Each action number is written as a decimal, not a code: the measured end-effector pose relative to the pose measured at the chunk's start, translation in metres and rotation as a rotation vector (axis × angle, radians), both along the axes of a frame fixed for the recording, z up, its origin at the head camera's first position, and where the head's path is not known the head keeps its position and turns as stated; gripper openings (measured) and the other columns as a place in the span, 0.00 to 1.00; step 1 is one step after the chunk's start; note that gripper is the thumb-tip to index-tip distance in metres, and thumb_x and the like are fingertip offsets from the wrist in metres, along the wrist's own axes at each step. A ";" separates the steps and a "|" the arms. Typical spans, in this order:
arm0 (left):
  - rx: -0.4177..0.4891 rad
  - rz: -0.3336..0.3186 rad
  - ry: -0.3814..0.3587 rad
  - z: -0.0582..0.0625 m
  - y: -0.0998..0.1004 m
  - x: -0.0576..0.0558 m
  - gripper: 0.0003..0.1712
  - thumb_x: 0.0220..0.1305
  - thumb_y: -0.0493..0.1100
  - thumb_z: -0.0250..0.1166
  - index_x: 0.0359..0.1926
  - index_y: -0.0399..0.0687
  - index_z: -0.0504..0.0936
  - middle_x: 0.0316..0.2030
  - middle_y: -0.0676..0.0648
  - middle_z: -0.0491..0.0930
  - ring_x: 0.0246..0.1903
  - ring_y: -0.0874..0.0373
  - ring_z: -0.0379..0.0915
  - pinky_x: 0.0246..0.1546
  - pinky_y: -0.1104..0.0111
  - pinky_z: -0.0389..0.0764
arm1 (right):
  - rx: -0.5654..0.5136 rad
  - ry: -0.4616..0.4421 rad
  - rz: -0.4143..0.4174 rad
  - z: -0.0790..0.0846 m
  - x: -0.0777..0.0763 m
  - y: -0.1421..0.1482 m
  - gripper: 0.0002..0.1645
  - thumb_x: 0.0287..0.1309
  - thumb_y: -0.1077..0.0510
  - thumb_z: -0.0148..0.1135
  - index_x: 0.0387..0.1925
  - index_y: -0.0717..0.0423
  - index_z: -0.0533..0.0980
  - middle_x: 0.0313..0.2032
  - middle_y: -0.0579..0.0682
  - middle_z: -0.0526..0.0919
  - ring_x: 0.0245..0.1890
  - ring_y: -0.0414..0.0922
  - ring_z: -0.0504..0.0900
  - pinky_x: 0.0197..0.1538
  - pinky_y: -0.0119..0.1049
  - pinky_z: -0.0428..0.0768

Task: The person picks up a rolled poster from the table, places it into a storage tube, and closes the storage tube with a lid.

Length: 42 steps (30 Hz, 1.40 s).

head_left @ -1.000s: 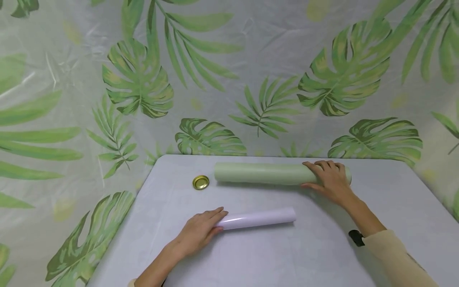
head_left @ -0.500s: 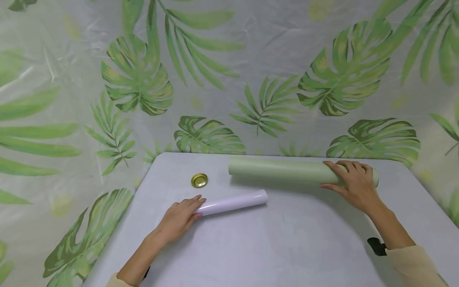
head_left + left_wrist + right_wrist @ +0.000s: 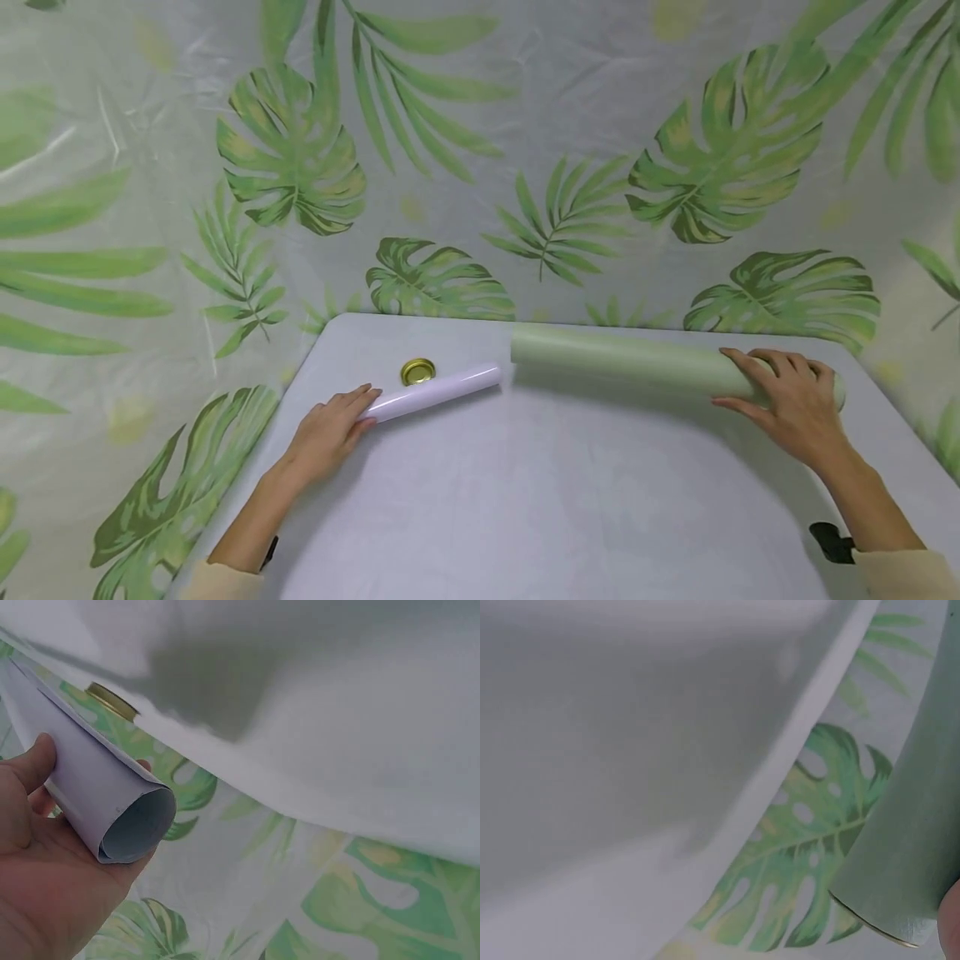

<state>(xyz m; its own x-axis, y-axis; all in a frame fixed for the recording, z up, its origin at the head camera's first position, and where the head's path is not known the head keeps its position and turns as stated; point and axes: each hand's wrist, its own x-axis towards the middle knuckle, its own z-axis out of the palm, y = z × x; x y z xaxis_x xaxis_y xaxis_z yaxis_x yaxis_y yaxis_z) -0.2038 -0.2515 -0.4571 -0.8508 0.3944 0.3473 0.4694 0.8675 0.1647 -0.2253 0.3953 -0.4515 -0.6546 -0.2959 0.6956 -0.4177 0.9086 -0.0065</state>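
Note:
My left hand (image 3: 327,429) grips the near end of a thin, glossy pale-lilac paper roll (image 3: 438,393), its far end pointing right and slightly away. In the left wrist view the thumb and fingers curl round this rolled sheet (image 3: 97,769), whose open hollow end faces the camera. Toward the back right, my right hand (image 3: 798,408) holds a longer, thicker pale-green roll (image 3: 622,360) near its right end. The green roll (image 3: 900,847) fills the right side of the right wrist view, with only a bit of a finger showing. A small gap separates the two rolls.
A round gold lid (image 3: 417,372) lies just behind the lilac roll. Both rolls are over a white table (image 3: 562,500). A leaf-patterned sheet (image 3: 450,192) hangs behind the table's back edge and along its left side.
My left hand has carried the lilac roll leftward and back, close to the gold lid. My right hand has moved the green roll to the right, its right end now tilted nearer.

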 end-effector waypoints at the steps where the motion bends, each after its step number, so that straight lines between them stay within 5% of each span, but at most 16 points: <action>1: 0.001 0.002 0.003 0.002 -0.002 -0.001 0.25 0.69 0.41 0.68 0.65 0.42 0.79 0.64 0.36 0.80 0.54 0.39 0.82 0.41 0.50 0.80 | 0.004 0.006 -0.002 0.000 0.001 0.002 0.57 0.54 0.10 0.37 0.63 0.44 0.79 0.48 0.63 0.82 0.52 0.68 0.76 0.51 0.70 0.65; 12: 0.008 -0.007 -0.002 0.012 -0.014 -0.012 0.24 0.71 0.42 0.67 0.66 0.44 0.79 0.63 0.35 0.80 0.55 0.37 0.81 0.42 0.47 0.80 | 0.043 0.024 0.010 -0.008 0.008 0.006 0.56 0.57 0.11 0.37 0.63 0.45 0.79 0.47 0.62 0.82 0.47 0.67 0.77 0.49 0.69 0.66; 42: 0.071 -0.146 -0.008 0.022 -0.004 -0.026 0.24 0.68 0.41 0.69 0.65 0.46 0.81 0.58 0.39 0.84 0.54 0.40 0.82 0.44 0.48 0.79 | 0.026 0.054 0.106 -0.006 0.001 -0.019 0.51 0.59 0.13 0.42 0.61 0.44 0.81 0.48 0.60 0.82 0.49 0.65 0.77 0.49 0.69 0.66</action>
